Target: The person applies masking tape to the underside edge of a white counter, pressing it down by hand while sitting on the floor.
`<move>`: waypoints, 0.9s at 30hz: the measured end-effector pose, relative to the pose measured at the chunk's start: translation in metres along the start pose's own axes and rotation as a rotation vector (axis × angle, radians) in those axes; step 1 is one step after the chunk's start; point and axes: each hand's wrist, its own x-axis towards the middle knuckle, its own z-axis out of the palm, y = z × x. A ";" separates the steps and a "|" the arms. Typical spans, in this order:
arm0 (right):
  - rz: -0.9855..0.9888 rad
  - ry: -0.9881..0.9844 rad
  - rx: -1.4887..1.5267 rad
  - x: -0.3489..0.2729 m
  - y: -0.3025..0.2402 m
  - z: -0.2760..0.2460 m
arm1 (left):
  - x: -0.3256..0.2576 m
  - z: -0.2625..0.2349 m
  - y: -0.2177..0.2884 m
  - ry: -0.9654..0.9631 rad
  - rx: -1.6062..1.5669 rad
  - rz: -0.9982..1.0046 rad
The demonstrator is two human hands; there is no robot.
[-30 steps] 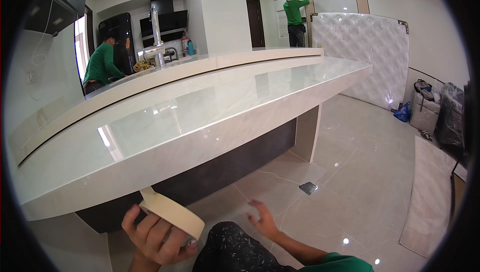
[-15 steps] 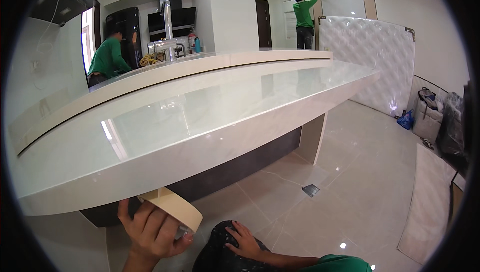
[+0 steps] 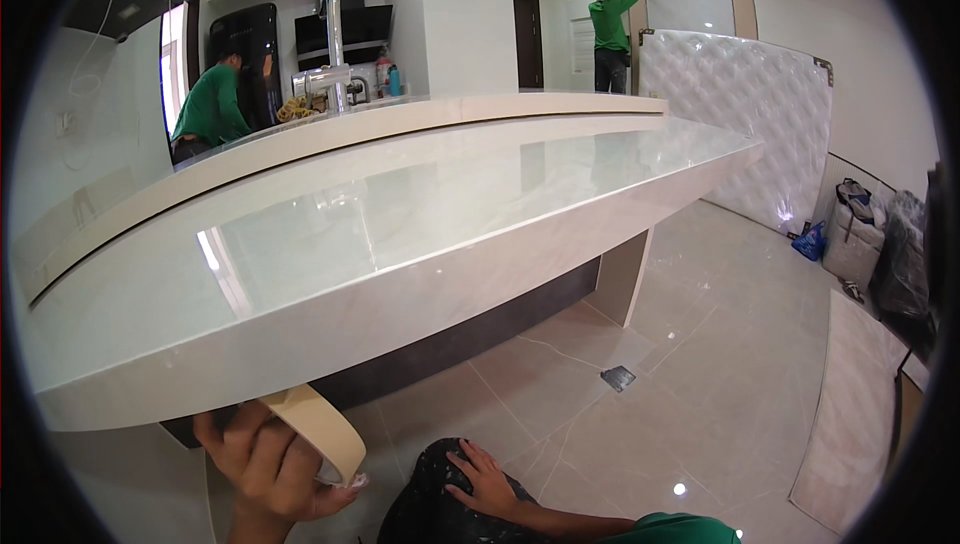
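Observation:
My left hand [image 3: 262, 466] is wrapped round a wide roll of cream masking tape [image 3: 322, 426], just beneath the front edge of the glossy white countertop [image 3: 400, 249]. The roll's top end reaches the counter's lower edge, and the index finger points up beside it. What the fingertips touch under the counter is hidden. On my dark, paint-spotted knee [image 3: 432, 484] rests my right hand [image 3: 486, 479], its fingers spread and holding nothing. Below the counter are a dark recessed panel [image 3: 460, 329] and a pale support leg [image 3: 622, 279].
A raised ledge [image 3: 430, 116] runs behind the counter, with a chrome tap [image 3: 335, 49] beyond. Two people in green work at the far left [image 3: 212, 104] and the back wall [image 3: 610, 24]. A wrapped mattress [image 3: 735, 124], bags [image 3: 855, 234] and a floor drain [image 3: 618, 378] lie rightward.
My left hand has moved left along the counter's underside, carrying the tape roll. My right hand stays on my knee.

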 end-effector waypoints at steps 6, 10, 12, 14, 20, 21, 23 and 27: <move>0.015 -0.013 -0.011 0.002 -0.008 -0.006 | 0.005 -0.018 -0.004 -0.023 0.060 0.034; -0.002 -0.001 0.007 0.004 -0.011 -0.010 | 0.009 -0.025 -0.004 -0.032 0.011 0.059; -0.004 0.007 0.014 0.004 -0.010 -0.011 | 0.012 -0.025 -0.004 -0.038 -0.014 0.077; -0.001 0.011 0.020 0.005 -0.009 -0.011 | 0.014 -0.023 -0.003 -0.047 -0.025 0.075; 0.009 0.002 0.012 0.007 -0.014 -0.012 | 0.017 -0.023 -0.006 -0.087 -0.014 0.033; 0.007 0.008 0.011 0.006 -0.013 -0.011 | 0.019 -0.023 -0.006 -0.077 -0.026 0.048; 0.001 0.019 0.013 0.007 -0.013 -0.010 | 0.025 -0.025 -0.008 -0.059 -0.046 0.079; 0.013 0.044 0.124 0.009 -0.015 -0.012 | 0.024 -0.029 -0.008 -0.056 -0.044 0.085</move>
